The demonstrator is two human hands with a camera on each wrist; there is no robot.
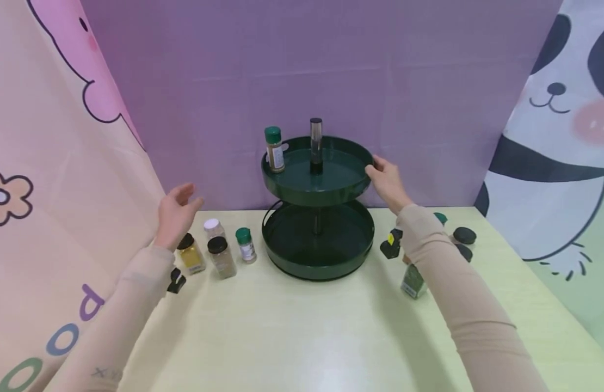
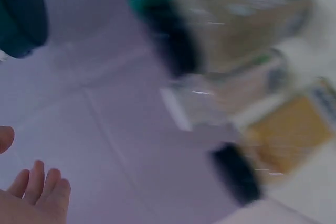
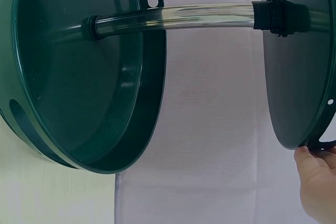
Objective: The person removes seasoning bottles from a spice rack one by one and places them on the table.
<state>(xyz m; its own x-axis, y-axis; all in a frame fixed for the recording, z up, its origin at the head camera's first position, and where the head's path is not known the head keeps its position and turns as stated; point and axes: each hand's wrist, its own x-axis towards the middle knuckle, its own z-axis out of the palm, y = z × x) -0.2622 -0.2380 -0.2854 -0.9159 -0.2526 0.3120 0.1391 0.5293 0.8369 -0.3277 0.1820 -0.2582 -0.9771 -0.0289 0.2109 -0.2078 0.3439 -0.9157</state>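
Observation:
A dark green two-tier round tray (image 1: 314,269) stands on the table, with a metal post through its middle. My right hand (image 1: 387,182) grips the right rim of the upper tier; in the right wrist view its fingers are at the handle slot. A green-capped spice jar (image 1: 275,152) stands at the left of the upper tier. The lower tier holds nothing. My left hand (image 1: 177,212) is raised at the left with loose fingers and nothing in it. Below and beside it stand a yellow spice jar (image 1: 191,256) and a black-capped jar (image 1: 222,260).
A white-capped jar (image 1: 214,228) and a small green-capped jar (image 1: 246,247) stand left of the tray. On the right, a green herb jar (image 1: 412,283) and several black- and green-capped jars are partly hidden by my right sleeve. A purple cloth (image 1: 223,109) hangs behind the table.

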